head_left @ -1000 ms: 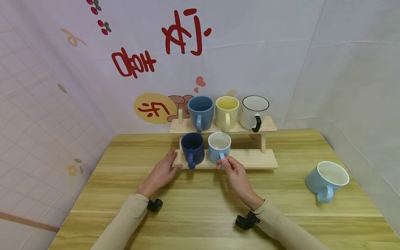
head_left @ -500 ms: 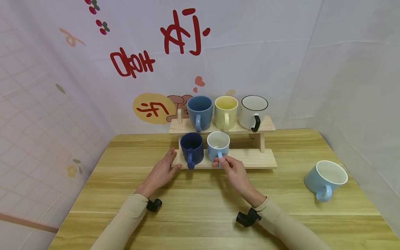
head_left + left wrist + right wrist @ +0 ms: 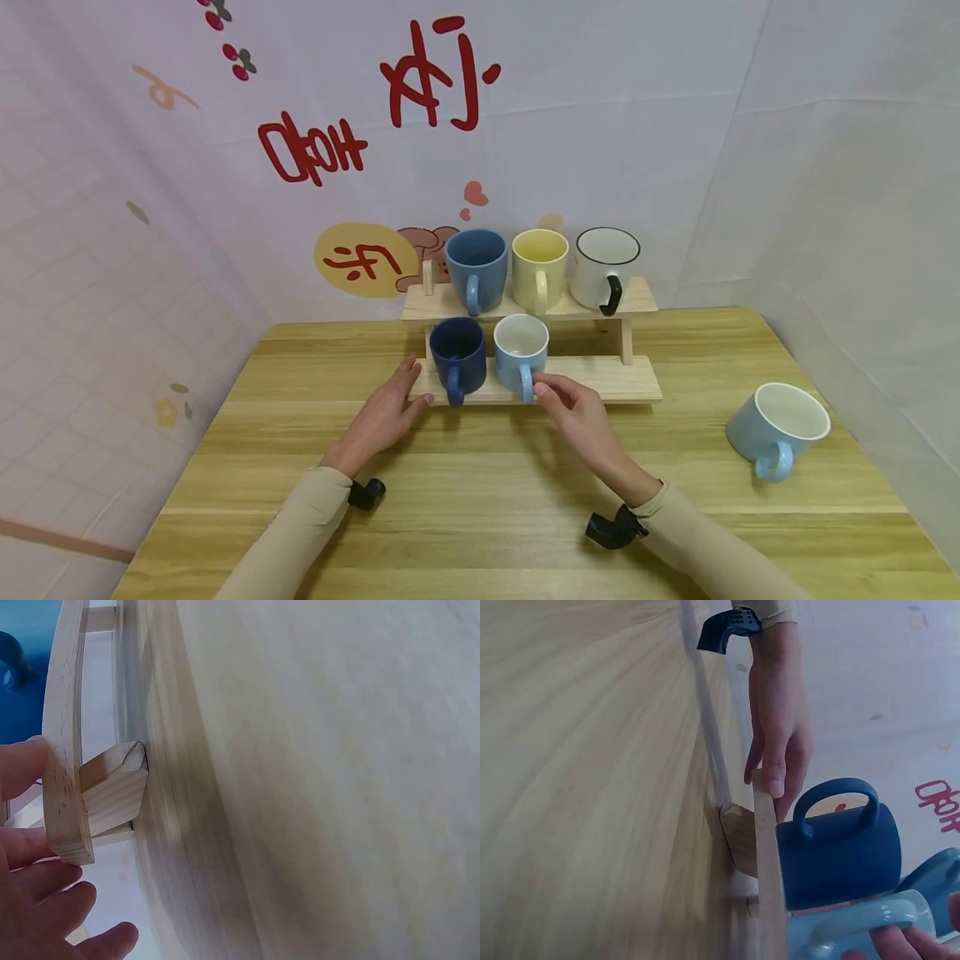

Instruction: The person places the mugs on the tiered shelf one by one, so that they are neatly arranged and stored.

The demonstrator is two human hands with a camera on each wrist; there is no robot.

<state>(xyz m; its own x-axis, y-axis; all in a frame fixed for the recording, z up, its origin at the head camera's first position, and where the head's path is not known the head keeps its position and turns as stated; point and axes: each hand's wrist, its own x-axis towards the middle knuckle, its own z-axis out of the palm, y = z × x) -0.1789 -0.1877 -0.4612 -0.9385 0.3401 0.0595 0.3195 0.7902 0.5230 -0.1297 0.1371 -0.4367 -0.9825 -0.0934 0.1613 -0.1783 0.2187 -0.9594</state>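
A two-tier wooden rack [image 3: 600, 379] holds mugs on both levels. My left hand [image 3: 378, 421] grips the left end of its lower board, the thumb and fingers on opposite faces in the left wrist view. Beside that hand stands a dark blue mug [image 3: 459, 358], its handle to the front. Right of it on the same board is a light blue mug [image 3: 517, 367] with a white inside, upright. My right hand [image 3: 588, 421] is at the light blue mug's handle, thumb and index fingertip at the handle's right side, no longer wrapped round it.
On the upper board stand a blue mug [image 3: 477, 271], a yellow mug [image 3: 538, 271] and a white mug [image 3: 604, 271] with a black rim and handle. Another light blue mug [image 3: 776, 429] stands on the wooden table [image 3: 465, 517] at the right. A printed cloth [image 3: 600, 150] hangs behind.
My right thumb and fingers have loosened from the light blue mug's handle and shifted right. The left hand keeps its place on the rack. The head view has moved slightly.
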